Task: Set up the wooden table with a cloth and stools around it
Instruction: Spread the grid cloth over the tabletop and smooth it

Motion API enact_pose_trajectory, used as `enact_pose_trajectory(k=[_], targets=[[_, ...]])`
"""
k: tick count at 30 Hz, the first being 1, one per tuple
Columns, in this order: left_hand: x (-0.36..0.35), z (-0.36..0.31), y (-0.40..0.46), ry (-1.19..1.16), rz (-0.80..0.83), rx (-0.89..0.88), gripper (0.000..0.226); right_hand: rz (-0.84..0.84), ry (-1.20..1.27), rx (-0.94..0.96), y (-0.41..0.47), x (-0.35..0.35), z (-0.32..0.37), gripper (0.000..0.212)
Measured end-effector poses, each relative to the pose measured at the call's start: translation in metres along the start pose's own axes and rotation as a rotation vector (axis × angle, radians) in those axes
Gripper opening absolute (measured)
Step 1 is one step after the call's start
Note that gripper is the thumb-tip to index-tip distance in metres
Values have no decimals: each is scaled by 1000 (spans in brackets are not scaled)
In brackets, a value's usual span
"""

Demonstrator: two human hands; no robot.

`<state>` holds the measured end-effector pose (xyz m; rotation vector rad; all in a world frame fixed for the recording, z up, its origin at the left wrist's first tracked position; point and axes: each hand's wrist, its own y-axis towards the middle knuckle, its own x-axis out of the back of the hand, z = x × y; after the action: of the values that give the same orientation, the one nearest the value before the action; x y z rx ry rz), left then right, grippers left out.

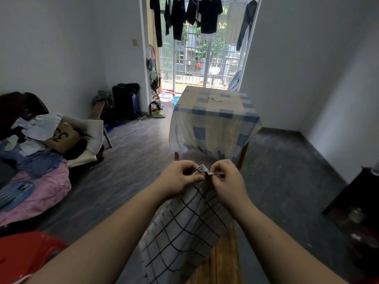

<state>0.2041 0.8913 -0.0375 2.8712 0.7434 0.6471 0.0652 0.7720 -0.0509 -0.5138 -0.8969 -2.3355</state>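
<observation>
My left hand [180,177] and right hand [223,179] meet at the middle of the view, fingers curled, both pinching the top edge of a white cloth [184,228] printed with a thin black grid. The fabric bunches into a small folded peak between my thumbs and hangs down from there in soft vertical folds. Below it, at the bottom of the view, I see a strip of warm brown wooden table [223,261] with visible grain; the cloth's lower part drapes over it.

Further ahead stands another table [215,121] covered by a pale yellow sheet with blue checks, its dark legs showing under the hem. At the lower left is the rounded edge of a glossy red plastic stool [24,253].

On the left a bed [34,193] carries a pink sheet, blue fabric, white pillows and a brown cardboard box [62,137] with large black digits, seen upside down; I read "35", though I am not certain. Near the balcony door sit a pale pink basin [165,97] and a blue basin [176,99]; I cannot see what they hold. Dark garments [210,14] hang on a line above the barred balcony. The floor is grey and streaked.
</observation>
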Motion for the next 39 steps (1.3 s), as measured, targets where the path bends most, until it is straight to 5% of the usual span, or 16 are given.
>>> enact_pose_trajectory(k=[3, 11, 18, 27, 34, 39], targets=[[4, 3, -3, -66, 13, 70, 11, -89, 23, -78, 0, 8, -4, 20], [16, 10, 4, -136, -181, 242, 7, 45, 213, -269, -6, 28, -23, 21], [27, 5, 20, -152, -311, 180, 10, 140, -22, -369, -13, 48, -51, 35], [5, -7, 25, -158, -318, 131, 7, 337, 40, -387, -26, 34, -46, 62], [-7, 3, 22, -205, -327, 185, 8, 339, 308, -365, -24, 28, -31, 38], [-20, 7, 14, -209, -179, 231, 9, 396, 498, -458, -25, 20, -13, 28]])
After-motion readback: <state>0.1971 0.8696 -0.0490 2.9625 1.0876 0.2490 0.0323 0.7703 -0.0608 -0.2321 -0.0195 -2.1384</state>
